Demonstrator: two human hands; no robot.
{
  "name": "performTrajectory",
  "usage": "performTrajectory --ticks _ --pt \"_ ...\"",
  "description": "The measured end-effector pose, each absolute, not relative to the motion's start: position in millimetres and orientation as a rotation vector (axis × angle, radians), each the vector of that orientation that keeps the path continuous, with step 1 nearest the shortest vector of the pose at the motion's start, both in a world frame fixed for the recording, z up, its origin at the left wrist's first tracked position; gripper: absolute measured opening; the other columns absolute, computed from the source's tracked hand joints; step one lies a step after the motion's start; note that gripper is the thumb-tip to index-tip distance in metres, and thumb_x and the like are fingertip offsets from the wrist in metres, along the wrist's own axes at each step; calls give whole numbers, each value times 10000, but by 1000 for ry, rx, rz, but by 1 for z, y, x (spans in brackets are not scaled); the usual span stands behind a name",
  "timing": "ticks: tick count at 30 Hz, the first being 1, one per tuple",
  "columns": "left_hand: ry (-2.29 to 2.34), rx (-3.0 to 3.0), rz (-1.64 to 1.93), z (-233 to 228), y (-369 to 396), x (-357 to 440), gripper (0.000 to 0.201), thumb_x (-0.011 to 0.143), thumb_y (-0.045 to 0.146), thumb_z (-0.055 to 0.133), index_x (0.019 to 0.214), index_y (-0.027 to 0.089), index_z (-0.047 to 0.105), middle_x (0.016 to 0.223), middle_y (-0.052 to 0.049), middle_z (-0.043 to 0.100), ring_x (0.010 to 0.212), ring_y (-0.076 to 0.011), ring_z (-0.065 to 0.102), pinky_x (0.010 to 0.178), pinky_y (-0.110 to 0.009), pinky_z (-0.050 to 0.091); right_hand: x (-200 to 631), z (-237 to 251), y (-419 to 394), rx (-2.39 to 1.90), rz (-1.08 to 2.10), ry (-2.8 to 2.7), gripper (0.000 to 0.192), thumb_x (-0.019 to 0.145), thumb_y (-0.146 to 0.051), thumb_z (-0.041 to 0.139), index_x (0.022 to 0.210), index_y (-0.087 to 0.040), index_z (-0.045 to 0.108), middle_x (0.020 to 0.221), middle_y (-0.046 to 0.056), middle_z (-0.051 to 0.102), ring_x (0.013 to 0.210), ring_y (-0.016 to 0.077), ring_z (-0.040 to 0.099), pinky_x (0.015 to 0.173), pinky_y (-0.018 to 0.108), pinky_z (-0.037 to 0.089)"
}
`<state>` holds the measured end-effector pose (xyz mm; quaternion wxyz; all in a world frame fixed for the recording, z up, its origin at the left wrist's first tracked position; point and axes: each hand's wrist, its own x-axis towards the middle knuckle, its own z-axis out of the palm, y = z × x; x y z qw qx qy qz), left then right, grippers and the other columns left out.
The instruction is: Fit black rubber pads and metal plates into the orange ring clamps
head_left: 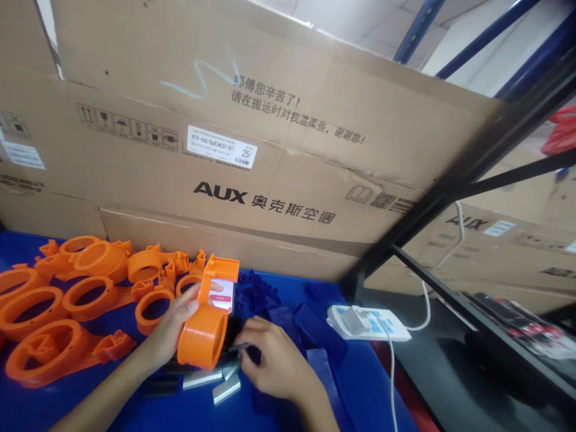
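In the head view, an orange plastic ring piece (204, 333) is held clamped in the left hand (173, 327), raised just above the blue table (360, 384), its flat arm pointing upward. The right hand (276, 360) is laid palm down beside it, fingers pinched on a thin dark strip (238, 347). Small silvery metal clips (216, 381) are seen on the table below the ring piece. More orange ring pieces (67, 306) are heaped to the left. A white power strip (366, 322) is set to the right, and a large cardboard box (252, 156) stands behind.
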<state>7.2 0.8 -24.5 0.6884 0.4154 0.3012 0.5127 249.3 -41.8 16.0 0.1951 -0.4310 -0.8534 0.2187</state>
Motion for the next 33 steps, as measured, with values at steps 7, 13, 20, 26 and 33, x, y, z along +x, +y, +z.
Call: performTrajectory --ticks 7,13,20,26,33 --pt "644 973 1097 -36 0 11 445 843 406 734 1243 218 685 1212 -98 734 1130 -342 658 948 -390 510 253 19 -42 -1302 618 -1859 176 970 -309 619 851 -198 686 761 7 661 669 155 569 615 247 421" --pt "547 916 974 -36 -8 15 369 861 340 716 1209 233 650 995 -60 729 811 -229 684 775 -335 534 246 8 -41 -1227 787 -1491 236 918 -417 728 870 -186 722 754 -2 609 647 140 512 592 243 400" --pt "615 800 944 -27 -21 32 183 858 359 706 803 193 652 693 -23 694 615 -205 690 589 -294 533 242 7 -38 -1150 938 -1335 262 936 -462 705 962 -206 753 767 7 644 667 154 539 613 251 445" --pt "629 700 951 -31 -28 41 182 878 358 690 981 230 613 553 48 636 487 -205 674 519 -307 556 240 4 -35 -1170 898 -1325 302 912 -462 727 776 -193 712 693 -18 592 605 128 475 548 227 384" --pt "585 721 942 -32 -30 40 162 904 324 649 1028 228 609 577 52 622 522 -202 692 544 -307 581 239 4 -36 -1153 894 -1351 240 924 -410 723 822 -194 746 708 -20 595 632 130 492 591 241 395"
